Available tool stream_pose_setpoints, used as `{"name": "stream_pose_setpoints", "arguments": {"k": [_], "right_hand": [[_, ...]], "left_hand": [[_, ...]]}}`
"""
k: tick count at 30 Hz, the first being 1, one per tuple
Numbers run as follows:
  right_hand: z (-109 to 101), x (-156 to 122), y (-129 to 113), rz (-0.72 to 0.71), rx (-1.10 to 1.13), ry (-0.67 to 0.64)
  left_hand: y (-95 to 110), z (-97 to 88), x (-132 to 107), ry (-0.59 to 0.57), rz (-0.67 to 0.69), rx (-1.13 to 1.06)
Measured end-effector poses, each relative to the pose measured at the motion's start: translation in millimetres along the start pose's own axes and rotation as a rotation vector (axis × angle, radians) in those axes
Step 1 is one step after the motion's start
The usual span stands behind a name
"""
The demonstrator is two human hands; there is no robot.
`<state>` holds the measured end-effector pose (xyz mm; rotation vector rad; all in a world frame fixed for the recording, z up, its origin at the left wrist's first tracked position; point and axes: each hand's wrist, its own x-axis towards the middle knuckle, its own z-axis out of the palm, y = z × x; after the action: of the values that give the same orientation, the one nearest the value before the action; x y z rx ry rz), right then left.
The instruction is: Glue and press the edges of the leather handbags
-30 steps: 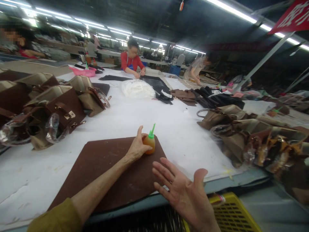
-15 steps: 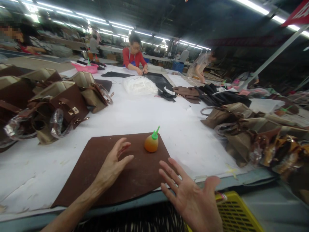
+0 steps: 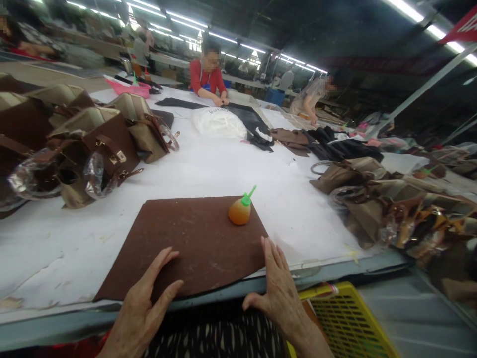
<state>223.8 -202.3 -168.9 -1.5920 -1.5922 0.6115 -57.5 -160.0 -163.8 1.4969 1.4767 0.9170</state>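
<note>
- Left hand was on the bottle a second ago; now it's back by the brown sheet's front edge, thumb and fingers apart, nothing in it.
- Right hand was palm up, now it's flipped over, back showing, thumb spread wide, also holding nothing. Fingertips are at the sheet's right side; can't tell if they're touching.
- Bottle's still standing near the sheet's far right corner, on the white tabletop.
</note>
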Motion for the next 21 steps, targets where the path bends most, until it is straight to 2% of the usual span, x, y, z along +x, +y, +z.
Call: {"name": "stream_pose_setpoints", "arguments": {"k": [3,5,8,10,12,15,21], "right_hand": [[-0.3,-2.3,-17.4,0.153,0.306,0.035],[3.0,-3.3,-33.4,0.27,0.718,0.011],[14.1,-1.4,-58.7,0.556,1.369,-0.131],[22.4,1.2,-72.7,0.726,1.576,-0.221],[29.8,3.6,-82.2,0.78,1.629,-0.286],[40.4,6.4,-88.0,0.779,1.632,-0.362],[63.5,9.3,-83.5,0.789,1.599,-0.415]], "left_hand": [[4.4,-7.2,-6.4,0.043,-0.036,-0.08],[9.3,-13.6,-10.8,0.02,-0.103,-0.277],[18.7,-21.3,-14.6,-0.133,-0.227,-0.873],[23.7,-23.9,-15.6,-0.245,-0.305,-1.245],[25.6,-24.6,-17.0,-0.324,-0.359,-1.472],[22.6,-24.1,-20.7,-0.408,-0.363,-1.648],[14.8,-32.2,-27.0,-0.459,-0.298,-1.721]]}}
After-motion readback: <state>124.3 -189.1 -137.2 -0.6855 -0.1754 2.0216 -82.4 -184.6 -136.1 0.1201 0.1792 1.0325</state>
